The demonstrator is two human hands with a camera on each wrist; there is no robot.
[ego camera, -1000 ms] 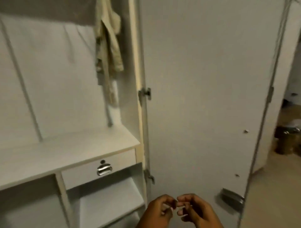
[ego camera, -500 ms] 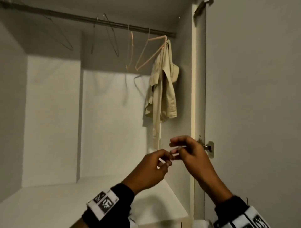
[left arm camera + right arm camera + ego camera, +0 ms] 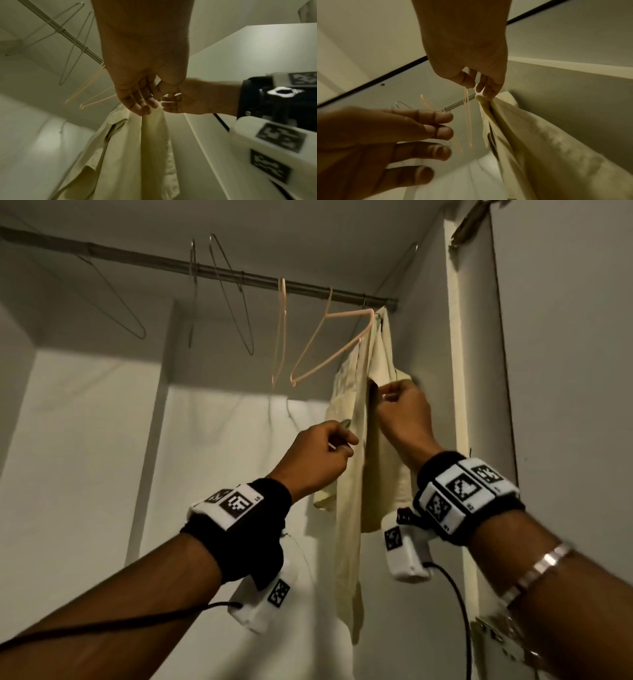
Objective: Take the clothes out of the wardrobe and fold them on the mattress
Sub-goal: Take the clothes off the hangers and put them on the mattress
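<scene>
A cream shirt hangs from the right end of the wardrobe rail, close to the side panel. My right hand is raised to the shirt's upper front edge and pinches the fabric between thumb and fingers; the right wrist view shows the right hand nipping the cloth just below the rail. My left hand is lower and to the left, its relaxed fingers against the shirt without gripping it. What the shirt hangs on is hidden.
Two bare pink hangers hang just left of the shirt, with several thin wire hangers further left on the rail. The open wardrobe door stands at the right, beyond the side panel. Wrist-camera cables trail below both forearms.
The view swung up from the lower shelves to the rail. Both hands rose from waist height, parted, and reached the shirt; the right hand has taken hold of its edge.
</scene>
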